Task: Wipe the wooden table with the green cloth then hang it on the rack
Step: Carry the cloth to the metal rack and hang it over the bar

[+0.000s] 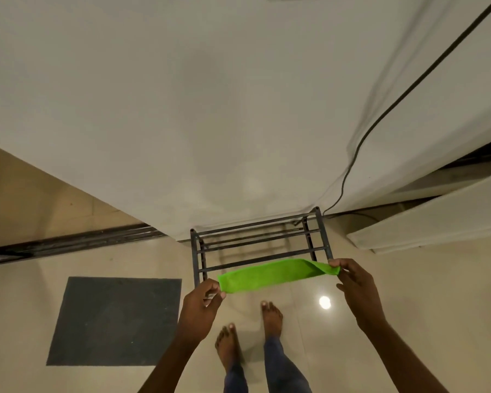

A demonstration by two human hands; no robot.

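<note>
Both forearms reach forward above two bare feet [271,316] on the tiled floor [309,350]. The left hand [201,300] pinches one end of the green cloth [272,275] between thumb and fingers, and the right hand [355,282] pinches the other end, slightly higher. The cloth is pulled into a narrow band, its long axis running left to right and rising to the right, with a twist near the right hand. It lies across the nearest rail of the black metal rack [255,242]; whether it touches the rail cannot be told. The rack stands against a white wall [210,123].
</note>
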